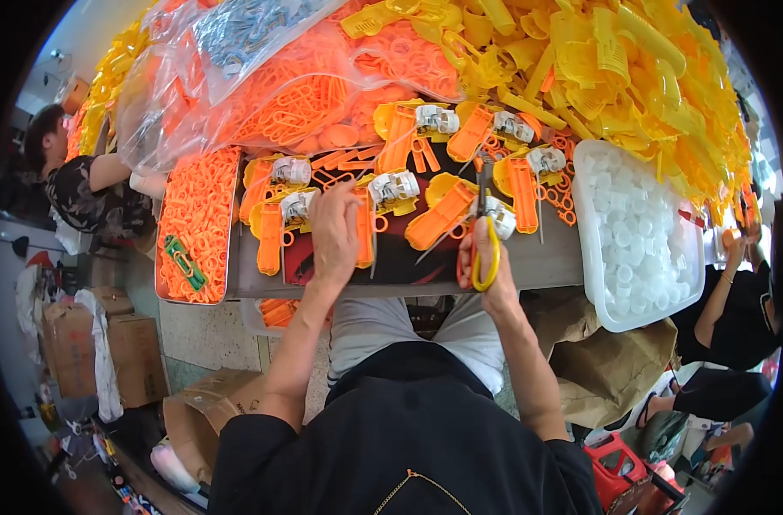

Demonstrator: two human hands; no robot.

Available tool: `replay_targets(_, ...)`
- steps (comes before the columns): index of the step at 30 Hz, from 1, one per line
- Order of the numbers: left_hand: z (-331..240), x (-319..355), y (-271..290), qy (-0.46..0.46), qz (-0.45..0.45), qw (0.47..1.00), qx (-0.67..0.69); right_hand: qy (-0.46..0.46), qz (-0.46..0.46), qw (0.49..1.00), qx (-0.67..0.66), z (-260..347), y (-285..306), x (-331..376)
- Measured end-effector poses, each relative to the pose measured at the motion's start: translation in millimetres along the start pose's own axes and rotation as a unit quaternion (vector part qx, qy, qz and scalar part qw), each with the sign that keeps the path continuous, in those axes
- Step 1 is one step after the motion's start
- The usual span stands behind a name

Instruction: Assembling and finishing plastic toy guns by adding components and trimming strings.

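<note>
My right hand [487, 273] is closed round the handles of a pair of scissors [490, 253], yellow on the loop I see, with the dark blades pointing away from me. Just beyond and left of it lies a yellow and orange plastic assembly [443, 215] with a white and metal end piece, partly covered by the scissors. My left hand [335, 230] is over the table, fingers slightly apart, beside another such assembly [365, 232]. Whether its fingertips touch that part is unclear. Several similar assemblies [271, 236] lie around both hands, some with thin rods sticking out.
An orange-filled tray [157, 266] with a green clip [185, 262] stands left, a white tub [593, 300] of translucent caps right. Yellow parts [606, 69] and bagged orange pieces [297, 94] heap up behind. People work at both sides; cardboard boxes [134, 356] stand at left.
</note>
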State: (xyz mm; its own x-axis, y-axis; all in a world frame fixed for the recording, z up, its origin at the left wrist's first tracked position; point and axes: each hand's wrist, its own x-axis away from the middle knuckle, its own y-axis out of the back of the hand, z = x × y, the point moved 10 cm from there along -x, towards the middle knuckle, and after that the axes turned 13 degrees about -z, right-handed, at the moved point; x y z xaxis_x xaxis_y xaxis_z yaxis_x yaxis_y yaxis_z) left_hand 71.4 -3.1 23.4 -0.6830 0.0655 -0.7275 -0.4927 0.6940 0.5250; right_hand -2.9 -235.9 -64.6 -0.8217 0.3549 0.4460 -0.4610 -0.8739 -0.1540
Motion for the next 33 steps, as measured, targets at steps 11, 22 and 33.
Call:
replay_targets(11, -2, -6, -17, 0.119, -0.024, 0.988, 0.094, 0.033, -0.025, 0.999, 0.031, 25, 36, -3)
replay_targets(22, 46, -22, -69, 0.037, 0.122, 0.982, -0.141, -0.055, 0.148, 0.986, 0.043, 3, -68, 55)
replay_targets(33, 11, -37, -22, 0.072, 0.027, 0.997, -0.011, -0.105, 0.176, 0.979, -0.014, -4, -78, 57)
